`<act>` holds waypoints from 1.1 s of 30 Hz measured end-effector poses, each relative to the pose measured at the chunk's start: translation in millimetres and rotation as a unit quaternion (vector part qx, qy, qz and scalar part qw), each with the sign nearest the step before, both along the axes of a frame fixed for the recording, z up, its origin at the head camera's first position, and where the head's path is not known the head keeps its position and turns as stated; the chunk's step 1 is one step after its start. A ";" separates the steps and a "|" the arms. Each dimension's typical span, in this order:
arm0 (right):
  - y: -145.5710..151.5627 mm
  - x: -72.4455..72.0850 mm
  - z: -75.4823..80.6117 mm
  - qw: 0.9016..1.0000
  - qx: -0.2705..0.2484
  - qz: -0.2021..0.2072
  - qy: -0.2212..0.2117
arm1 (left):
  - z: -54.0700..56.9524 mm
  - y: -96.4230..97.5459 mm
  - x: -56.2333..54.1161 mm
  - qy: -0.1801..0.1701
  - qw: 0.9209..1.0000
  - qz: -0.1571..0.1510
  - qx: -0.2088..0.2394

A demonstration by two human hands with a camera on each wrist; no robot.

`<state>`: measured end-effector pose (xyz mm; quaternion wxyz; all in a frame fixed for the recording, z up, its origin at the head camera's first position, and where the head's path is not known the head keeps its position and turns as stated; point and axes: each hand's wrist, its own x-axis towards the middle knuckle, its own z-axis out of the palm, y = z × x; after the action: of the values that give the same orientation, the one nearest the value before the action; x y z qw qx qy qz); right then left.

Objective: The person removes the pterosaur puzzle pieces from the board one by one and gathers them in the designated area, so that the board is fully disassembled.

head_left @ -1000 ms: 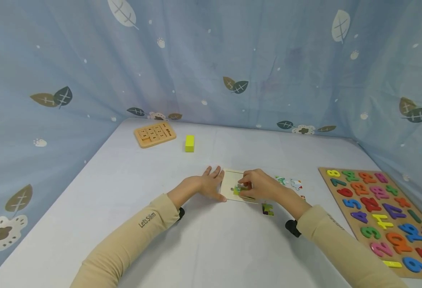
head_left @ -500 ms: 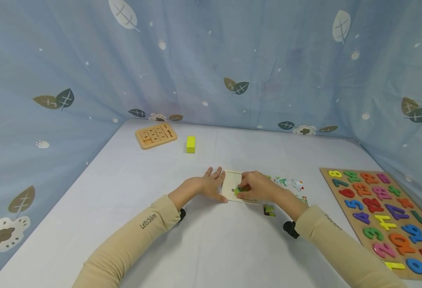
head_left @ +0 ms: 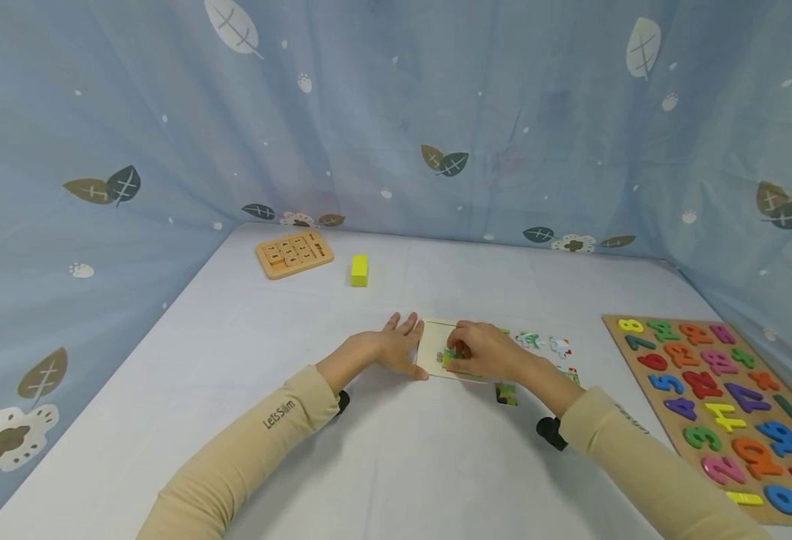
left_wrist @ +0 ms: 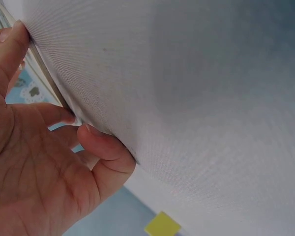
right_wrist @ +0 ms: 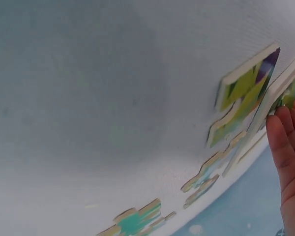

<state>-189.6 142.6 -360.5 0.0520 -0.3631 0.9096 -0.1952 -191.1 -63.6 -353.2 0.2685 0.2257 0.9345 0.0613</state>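
Note:
A pale wooden puzzle tray [head_left: 434,335] lies on the table between the hands. My left hand [head_left: 396,349] is at its left side, fingers spread and fingertips right at the edge. In the left wrist view, the fingers and thumb of that hand [left_wrist: 44,152] reach the tray's side and the cloth. My right hand [head_left: 487,352] is over the tray's right part, pinching a green jigsaw piece [head_left: 448,355] close over the tray floor. The hand covers much of that piece and of the tray's right side. A loose green and purple jigsaw piece [right_wrist: 246,88] lies beside the tray.
More loose jigsaw pieces [head_left: 561,346] lie right of the tray, beyond the right wrist. A number board [head_left: 689,431] with coloured numerals takes up the right side. A yellow block [head_left: 358,271] and a wooden sliding number puzzle [head_left: 295,253] stand at the back left.
The right fingers have shifted slightly about the green jigsaw piece, which shows narrower and turned under them. The left hand stays at the tray's left edge.

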 end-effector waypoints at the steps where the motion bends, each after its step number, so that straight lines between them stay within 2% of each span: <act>1: 0.7 0.3 -0.1 1.000 -0.003 0.002 0.002 | 0.3 0.1 0.1 -0.001 1.000 0.001 0.000; 16: 10.8 -1.4 1.9 0.998 -0.051 0.020 -0.034 | -1.2 -0.1 -1.4 -0.002 1.000 -0.003 -0.002; 28: 23.4 8.9 6.9 0.998 -0.063 0.026 -0.009 | -2.1 1.3 -1.9 -0.007 1.000 0.000 -0.002; 33: 34.6 15.0 6.7 0.998 -0.056 0.011 -0.001 | -3.1 0.2 -2.3 -0.005 1.000 -0.002 -0.003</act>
<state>-174.6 177.2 -353.7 0.0351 -0.3755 0.8930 -0.2455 -193.5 -63.3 -356.2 0.2741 0.2269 0.9327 0.0591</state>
